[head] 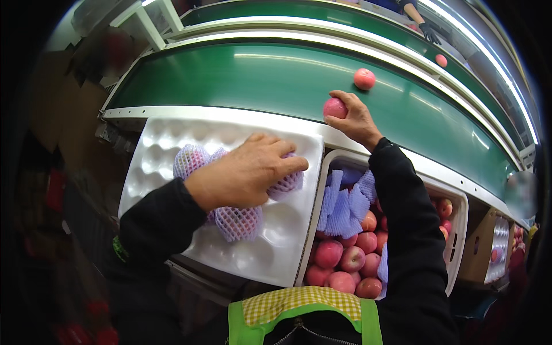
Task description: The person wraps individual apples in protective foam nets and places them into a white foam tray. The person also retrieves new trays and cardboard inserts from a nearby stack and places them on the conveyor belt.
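My right hand grips a pink-red apple above the near edge of a green conveyor belt. With my left hand I hold an apple in a lilac foam net on a white moulded tray; my fingers partly cover it. More net-wrapped fruit sits in the tray's hollows, one piece below my hand and another to its left. Part of this group is hidden by my left hand and wrist. A loose apple lies on the belt beyond my right hand.
Right of the tray stands a white plastic crate of apples and lilac foam nets. My right sleeve crosses it. Farther right is a cardboard box. Across a second belt shows another person's gloved hand.
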A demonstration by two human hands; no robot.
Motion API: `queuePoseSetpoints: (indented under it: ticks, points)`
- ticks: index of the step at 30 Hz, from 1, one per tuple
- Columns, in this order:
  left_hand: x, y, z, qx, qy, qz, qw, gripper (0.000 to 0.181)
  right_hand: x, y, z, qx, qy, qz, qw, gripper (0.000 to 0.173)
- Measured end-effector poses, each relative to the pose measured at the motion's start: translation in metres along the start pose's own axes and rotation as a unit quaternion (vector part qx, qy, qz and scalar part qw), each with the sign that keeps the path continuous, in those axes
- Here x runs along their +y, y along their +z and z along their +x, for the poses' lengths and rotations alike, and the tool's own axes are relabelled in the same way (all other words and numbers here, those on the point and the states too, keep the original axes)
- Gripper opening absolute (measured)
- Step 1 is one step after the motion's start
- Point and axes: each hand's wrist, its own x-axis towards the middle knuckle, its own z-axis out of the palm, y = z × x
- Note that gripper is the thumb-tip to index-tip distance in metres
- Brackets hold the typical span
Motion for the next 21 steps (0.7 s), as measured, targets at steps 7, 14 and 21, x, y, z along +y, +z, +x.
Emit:
queuePoseSetpoints:
  ticks: [7, 14, 21]
  points:
    - [-0.015, 0.021, 0.001, -0.120, 0.085, -0.048, 0.988, 0.050, -0.017, -0.040, -0.055, 0.028, 0.063, 0.086, 0.994, 0.053]
    - [-0.023, 0.024, 0.001, -0.168, 0.068, -0.164, 0.970, 0.050, -0.033, -0.056, -0.076, 0.045, 0.097, 0.103, 0.989, 0.054]
    - [-0.026, 0.019, -0.003, -0.069, 0.019, -0.199, 0.977, 0.049, -0.069, -0.051, -0.082, 0.019, 0.084, 0.152, 0.985, 0.058]
